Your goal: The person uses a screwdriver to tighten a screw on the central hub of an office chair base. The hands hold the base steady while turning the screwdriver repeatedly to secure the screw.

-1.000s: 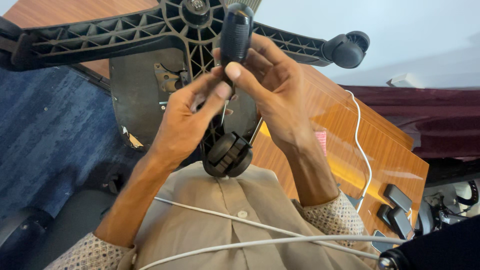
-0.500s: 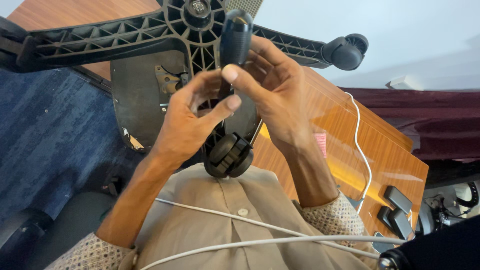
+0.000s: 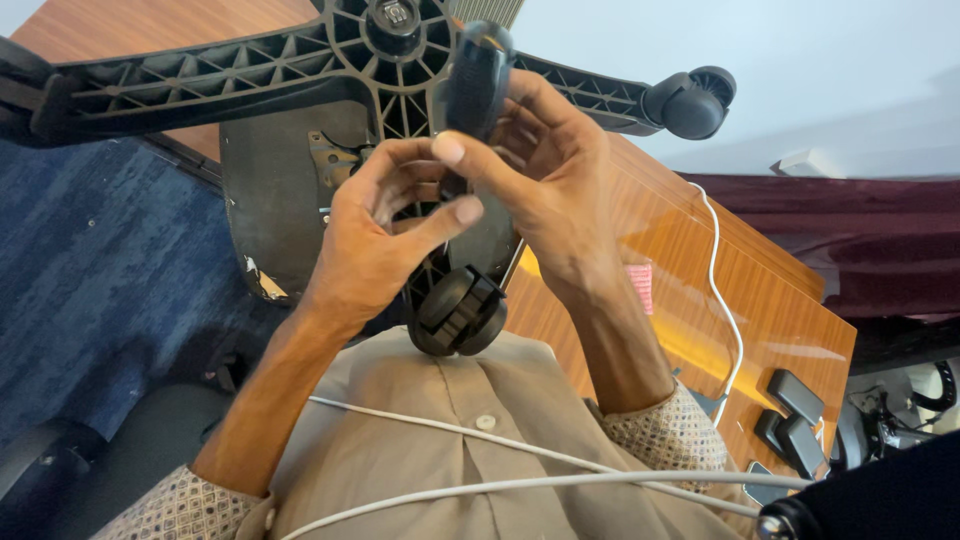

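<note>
A small pink packet (image 3: 640, 287) lies on the wooden tabletop (image 3: 760, 300), just right of the person's right forearm. Both hands meet in front of an upturned black chair base (image 3: 300, 70). The right hand (image 3: 545, 170) curls around a black caster (image 3: 478, 70) held against the base's hub; the left hand (image 3: 385, 235) pinches beneath it with thumb and fingers. Another caster (image 3: 690, 100) ends the right-hand spoke, with open room beyond it.

Bright even daylight, warm glare on the wooden tabletop (image 3: 690, 290), wide-angle edge stretching.
</note>
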